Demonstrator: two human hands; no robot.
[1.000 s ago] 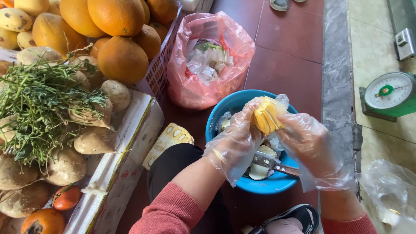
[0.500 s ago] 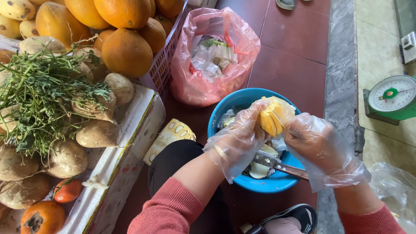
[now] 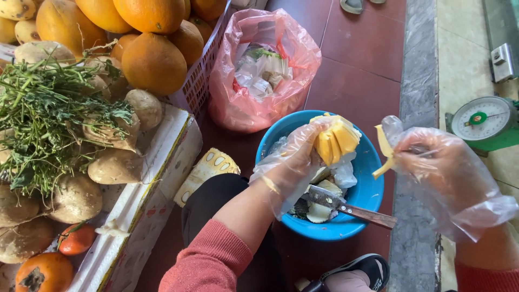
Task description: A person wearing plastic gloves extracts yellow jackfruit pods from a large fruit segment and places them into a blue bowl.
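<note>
Both of my hands wear clear plastic gloves. My left hand (image 3: 294,165) holds a yellow piece of fruit flesh (image 3: 336,139) over a blue bowl (image 3: 368,189). My right hand (image 3: 446,170) is off to the right of the bowl, pinching a thin yellow strip (image 3: 384,151) pulled off the fruit. A wooden-handled knife (image 3: 348,207) lies across the bowl, on top of pale scraps and plastic inside it.
A pink plastic bag (image 3: 259,70) of scraps stands behind the bowl. At left are large orange fruits (image 3: 154,62), green herbs (image 3: 48,116), brown tubers (image 3: 113,165) and persimmons (image 3: 75,240) by a white foam box (image 3: 154,203). A green scale (image 3: 486,124) sits at right.
My right hand has pulled away to the right, taking a thin yellow strip off the fruit. The left hand still holds the fruit over the bowl.
</note>
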